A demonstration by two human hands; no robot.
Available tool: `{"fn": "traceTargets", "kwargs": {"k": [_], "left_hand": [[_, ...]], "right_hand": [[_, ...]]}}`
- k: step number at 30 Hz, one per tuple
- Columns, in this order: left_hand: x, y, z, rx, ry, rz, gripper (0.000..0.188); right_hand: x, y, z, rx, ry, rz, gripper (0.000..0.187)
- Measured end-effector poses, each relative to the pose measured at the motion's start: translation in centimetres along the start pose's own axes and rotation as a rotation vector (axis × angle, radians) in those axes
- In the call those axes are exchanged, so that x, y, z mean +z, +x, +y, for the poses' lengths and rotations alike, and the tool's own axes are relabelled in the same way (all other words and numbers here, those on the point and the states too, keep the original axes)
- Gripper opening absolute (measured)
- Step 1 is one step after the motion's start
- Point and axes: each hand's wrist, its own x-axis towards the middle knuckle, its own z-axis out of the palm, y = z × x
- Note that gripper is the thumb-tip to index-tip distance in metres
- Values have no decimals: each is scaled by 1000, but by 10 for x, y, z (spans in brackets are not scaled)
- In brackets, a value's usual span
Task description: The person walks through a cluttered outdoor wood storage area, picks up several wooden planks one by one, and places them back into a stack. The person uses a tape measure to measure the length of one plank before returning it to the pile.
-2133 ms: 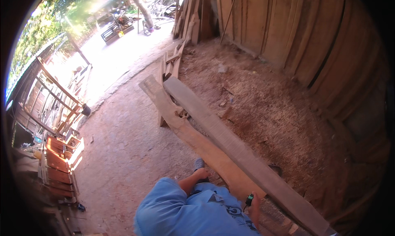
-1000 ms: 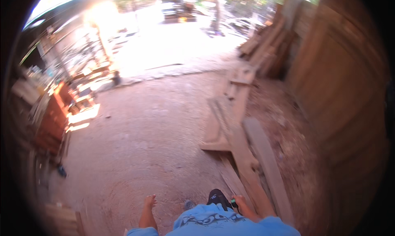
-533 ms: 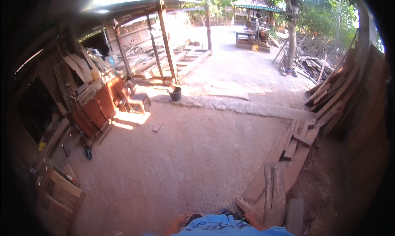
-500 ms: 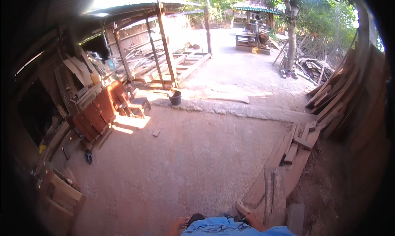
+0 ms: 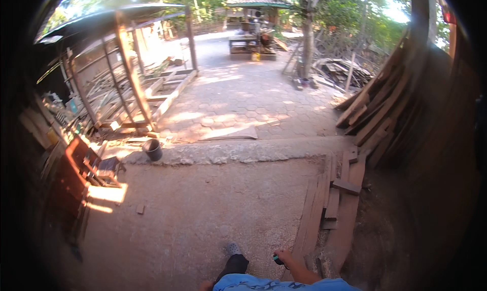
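My right hand (image 5: 285,256) is low in the view, right of centre, closed around a small black object with a teal part (image 5: 277,259). Its exact kind is too small to make out. My left hand (image 5: 206,286) shows only as a blurred bit at the bottom edge, beside my dark trouser leg, with its fingers hidden. One foot in a grey clog (image 5: 234,248) is stepping forward on the bare ground. Just right of my right hand lie long wooden planks (image 5: 309,215).
A raised concrete ledge (image 5: 238,153) crosses ahead, with a dark bucket (image 5: 152,149) at its left and paving beyond. Boards lean on the right (image 5: 383,106). Wooden chairs (image 5: 104,169) stand left, near a timber post (image 5: 133,68). A workbench (image 5: 244,45) and tree (image 5: 308,37) are farther off.
My view has moved forward and turned right; the ledge, bucket and chairs now sit farther left or lower. My right hand has come forward with the small black object, and a foot has appeared.
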Motion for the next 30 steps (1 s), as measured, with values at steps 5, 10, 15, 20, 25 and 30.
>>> {"fn": "traceTargets", "kwargs": {"k": [5, 10, 15, 20, 25, 30], "left_hand": [[-75, 50, 253, 351, 283, 75, 40], [-92, 65, 527, 485, 376, 206, 40], [-22, 61, 707, 616, 432, 162, 34], [95, 77, 788, 578, 427, 15, 41], [146, 84, 833, 306, 453, -126, 45], [182, 69, 932, 691, 1213, -56, 50]], "right_hand": [[-28, 34, 14, 206, -60, 63, 43], [-61, 90, -13, 318, 401, 355, 41], [-92, 153, -26, 648, 659, 304, 38], [-122, 251, -6, 521, 294, 540, 36], [-277, 422, -37, 345, 5, 221, 34], [-501, 557, -161, 290, 473, 596, 43]]}}
